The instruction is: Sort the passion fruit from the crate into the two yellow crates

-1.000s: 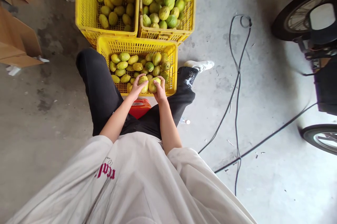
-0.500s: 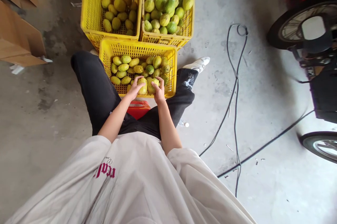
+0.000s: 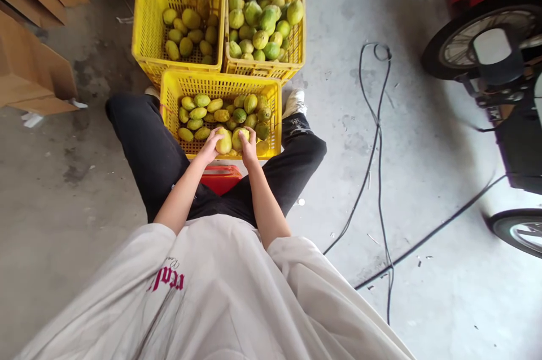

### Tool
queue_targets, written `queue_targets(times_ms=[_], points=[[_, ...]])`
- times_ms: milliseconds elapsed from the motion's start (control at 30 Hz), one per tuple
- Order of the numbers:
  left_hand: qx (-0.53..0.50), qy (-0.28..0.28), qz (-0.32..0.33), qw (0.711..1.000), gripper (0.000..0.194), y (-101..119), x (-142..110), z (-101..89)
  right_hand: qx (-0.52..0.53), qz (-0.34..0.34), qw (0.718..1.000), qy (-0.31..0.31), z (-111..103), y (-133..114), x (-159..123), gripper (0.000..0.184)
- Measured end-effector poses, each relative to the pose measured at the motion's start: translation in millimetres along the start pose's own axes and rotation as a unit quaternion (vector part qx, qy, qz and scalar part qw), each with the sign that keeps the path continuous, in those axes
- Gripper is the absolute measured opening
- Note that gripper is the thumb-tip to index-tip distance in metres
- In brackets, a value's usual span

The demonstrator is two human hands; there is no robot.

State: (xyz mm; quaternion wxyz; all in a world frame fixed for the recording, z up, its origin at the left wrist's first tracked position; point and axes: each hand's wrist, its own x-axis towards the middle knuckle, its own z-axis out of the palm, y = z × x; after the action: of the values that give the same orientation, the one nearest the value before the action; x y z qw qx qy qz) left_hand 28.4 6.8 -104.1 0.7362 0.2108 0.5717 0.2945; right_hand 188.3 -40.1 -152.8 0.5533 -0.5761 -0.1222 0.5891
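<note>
I sit with a yellow crate (image 3: 275, 117) of yellow-green fruits between my knees. My left hand (image 3: 210, 147) is closed round one yellow fruit (image 3: 224, 143) at the crate's near edge. Right beside it my right hand (image 3: 249, 148) grips a second yellow fruit (image 3: 237, 138). The two fruits almost touch each other. More fruits (image 3: 203, 109) lie loose in the crate behind my hands.
Two further yellow crates stand behind: the left crate (image 3: 144, 16) partly filled, the right crate (image 3: 298, 44) heaped with greener fruits. A red stool (image 3: 220, 176) is under me. Black cables (image 3: 376, 140) run over the concrete floor on the right, near a motorbike (image 3: 499, 66). Cardboard (image 3: 29, 66) lies at the left.
Both hands with their fruits have shifted slightly left along the crate's near edge. My right foot has drawn in towards the crate, and the view has tilted a little.
</note>
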Motion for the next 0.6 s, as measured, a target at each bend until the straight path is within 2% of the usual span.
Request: queue_targets(times_ms=[67,100,200,400,500,600], points=[[-0.009,0.002,0.007,1.0,0.063,1.1,-2.6,-5.7,0.006,0.001,0.999,0.053,2.6,-0.6,-2.1,0.058],[-0.01,0.002,0.01,1.0,0.066,1.2,-4.4,-8.2,0.015,0.003,0.998,0.058,3.0,-1.7,-3.9,0.057],[-0.012,-0.006,0.011,1.0,0.068,0.4,-10.1,-12.2,0.043,0.005,0.999,0.015,3.3,-5.9,-10.2,0.055],[-0.016,-0.039,-0.004,0.999,0.055,0.8,-18.2,-6.0,0.04,0.021,0.999,0.0,7.9,-6.0,-13.5,0.05],[-0.029,-0.033,-0.026,0.999,0.045,3.0,-20.3,-3.3,0.042,0.029,0.999,0.002,3.4,-4.4,-10.1,0.047],[-0.038,-0.021,-0.041,0.998,0.032,7.4,-20.1,-5.3,0.066,0.043,0.997,-0.023,-6.0,-5.5,-6.7,0.042]])
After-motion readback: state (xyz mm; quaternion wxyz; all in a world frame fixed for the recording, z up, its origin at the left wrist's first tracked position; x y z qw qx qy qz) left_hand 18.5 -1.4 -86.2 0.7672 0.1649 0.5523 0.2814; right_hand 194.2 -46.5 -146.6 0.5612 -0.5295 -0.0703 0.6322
